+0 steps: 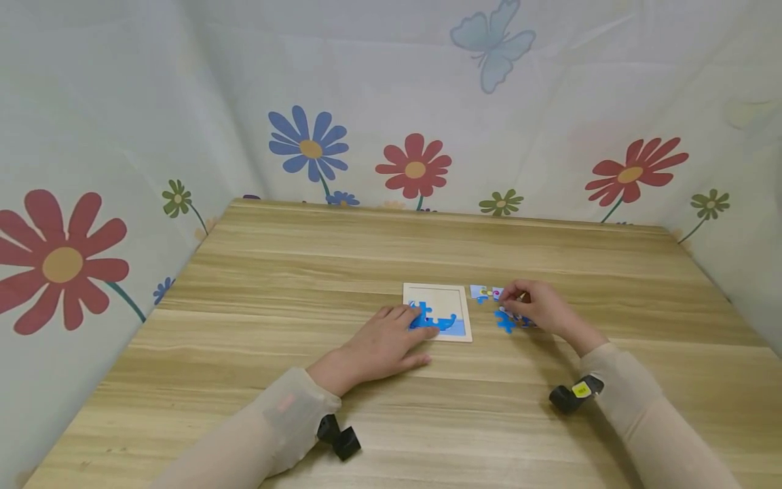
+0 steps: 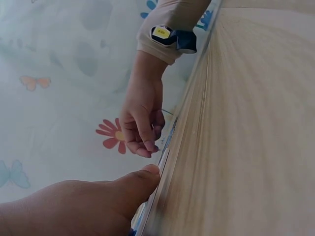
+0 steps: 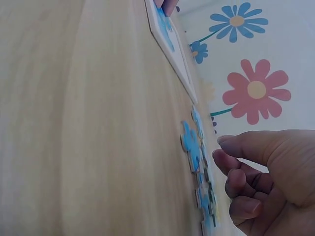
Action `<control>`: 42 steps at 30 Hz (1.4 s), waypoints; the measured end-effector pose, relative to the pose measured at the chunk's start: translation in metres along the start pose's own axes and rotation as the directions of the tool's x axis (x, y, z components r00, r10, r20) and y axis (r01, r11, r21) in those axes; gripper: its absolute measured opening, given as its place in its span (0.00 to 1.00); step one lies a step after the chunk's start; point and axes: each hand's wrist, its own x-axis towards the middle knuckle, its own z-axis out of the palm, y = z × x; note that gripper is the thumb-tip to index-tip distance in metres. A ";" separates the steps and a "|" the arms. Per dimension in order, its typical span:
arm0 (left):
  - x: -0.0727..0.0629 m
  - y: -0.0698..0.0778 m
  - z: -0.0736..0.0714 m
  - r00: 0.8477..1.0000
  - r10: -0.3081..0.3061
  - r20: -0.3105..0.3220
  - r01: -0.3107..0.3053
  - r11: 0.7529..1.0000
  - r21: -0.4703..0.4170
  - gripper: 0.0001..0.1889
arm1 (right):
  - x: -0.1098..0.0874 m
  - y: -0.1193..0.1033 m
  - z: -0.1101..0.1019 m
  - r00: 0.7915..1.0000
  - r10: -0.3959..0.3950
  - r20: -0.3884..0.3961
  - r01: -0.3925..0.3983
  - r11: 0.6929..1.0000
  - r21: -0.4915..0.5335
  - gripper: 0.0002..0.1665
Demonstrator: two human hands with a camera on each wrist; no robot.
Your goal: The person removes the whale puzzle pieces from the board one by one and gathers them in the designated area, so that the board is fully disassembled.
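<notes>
A square wooden puzzle board (image 1: 468,333) lies on the table, partly filled with blue pieces (image 1: 442,323) along its lower part. My left hand (image 1: 385,343) rests on the board's left side, fingers spread over the blue pieces and covering some of them. To the right of the board, loose jigsaw pieces (image 1: 506,322) lie in a cluster. My right hand (image 1: 537,305) hovers at these pieces, hiding several. In the right wrist view, the thumb and index finger of the right hand (image 3: 275,172) stand slightly apart with nothing between them, other fingers loosely curled.
The wood-grain table (image 1: 305,251) reaches back to a white curtain (image 1: 379,75) printed with flowers and a butterfly. Black wrist cameras are strapped to both sleeves (image 1: 635,401), low over the table.
</notes>
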 end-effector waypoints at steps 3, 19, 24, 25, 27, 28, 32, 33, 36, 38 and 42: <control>0.001 0.000 0.001 1.000 0.000 0.006 0.000 1.000 0.003 0.27 | 0.001 -0.004 -0.001 1.000 0.004 -0.005 -0.004 1.000 -0.001 0.07; 0.002 0.003 -0.003 0.999 -0.007 0.034 0.007 1.000 0.016 0.28 | 0.017 -0.031 0.006 1.000 0.016 -0.014 -0.016 1.000 0.015 0.10; 0.001 0.004 -0.003 1.000 0.007 0.011 -0.008 0.999 0.040 0.28 | 0.023 -0.039 0.011 1.000 -0.014 -0.011 0.014 0.999 0.037 0.11; 0.001 0.004 -0.003 1.000 0.011 0.006 -0.012 0.999 0.044 0.28 | 0.024 -0.040 0.012 1.000 -0.023 -0.011 0.024 0.999 0.038 0.11; 0.001 0.005 -0.004 1.000 0.017 -0.003 -0.017 0.998 0.054 0.28 | 0.026 -0.043 0.014 0.999 -0.037 -0.012 0.037 0.998 0.041 0.10; 0.001 0.005 -0.004 1.000 0.018 -0.005 -0.018 0.998 0.060 0.28 | 0.027 -0.044 0.016 0.999 -0.044 -0.014 0.044 0.998 0.042 0.10; 0.001 0.008 -0.006 1.000 0.021 -0.008 -0.020 0.996 0.084 0.28 | 0.031 -0.048 0.022 0.997 -0.072 -0.019 0.073 0.996 0.048 0.09; 0.001 0.009 -0.006 1.000 0.021 -0.008 -0.021 0.996 0.087 0.28 | 0.032 -0.049 0.023 0.997 -0.076 -0.017 0.077 0.996 0.054 0.09; 0.000 0.011 -0.006 0.999 0.032 -0.017 -0.030 0.994 0.103 0.28 | 0.035 -0.051 0.028 0.997 -0.081 -0.009 0.082 0.995 0.057 0.09; 0.000 0.013 -0.006 0.999 0.040 -0.025 -0.037 0.993 0.109 0.28 | 0.036 -0.053 0.031 0.997 -0.079 -0.003 0.079 0.995 0.055 0.10; 0.001 0.015 -0.006 0.998 0.053 -0.033 -0.048 0.991 0.125 0.27 | 0.037 -0.057 0.033 0.997 -0.081 0.005 0.081 0.996 0.045 0.10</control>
